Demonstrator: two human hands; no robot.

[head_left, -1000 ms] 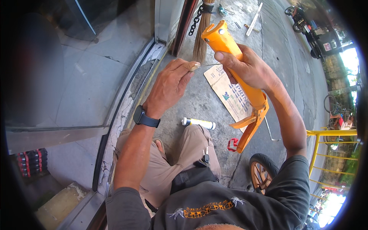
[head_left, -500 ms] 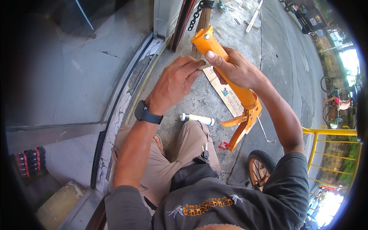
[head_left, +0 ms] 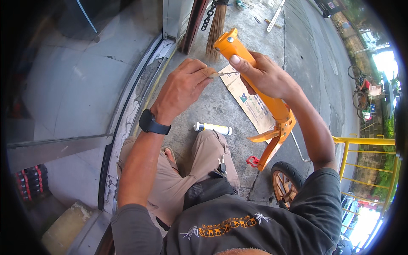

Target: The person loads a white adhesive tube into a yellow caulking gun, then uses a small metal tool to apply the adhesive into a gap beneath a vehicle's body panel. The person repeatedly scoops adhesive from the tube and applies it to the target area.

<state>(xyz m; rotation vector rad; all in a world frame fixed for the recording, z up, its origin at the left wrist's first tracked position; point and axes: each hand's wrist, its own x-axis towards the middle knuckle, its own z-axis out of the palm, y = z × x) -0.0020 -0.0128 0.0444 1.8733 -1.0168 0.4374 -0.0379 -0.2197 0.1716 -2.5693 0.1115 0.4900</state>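
My right hand (head_left: 265,76) is wrapped around the barrel of an orange caulking gun (head_left: 272,102), thumb on top. The gun slants across, its open front end up and left, its handle and trigger toward me. To its left my left hand (head_left: 182,85) is closed in a pinch on a small pale piece (head_left: 215,75). A thin metal rod or blade (head_left: 228,73) runs from that piece toward the gun's barrel; its far end is hidden behind the barrel and my right hand. A white and yellow sealant cartridge (head_left: 213,128) lies on the ground beyond my knee.
A flat cardboard piece (head_left: 244,100) lies on the concrete under the gun. Left is a glass door (head_left: 85,85) with a raised sill. A straw broom (head_left: 217,32) and chain (head_left: 207,19) stand ahead. A wheel (head_left: 288,182) and yellow railing (head_left: 365,142) are at right.
My left hand has drawn left and slightly down, away from the gun, and the thin rod or blade now shows between them. The gun has shifted slightly right.
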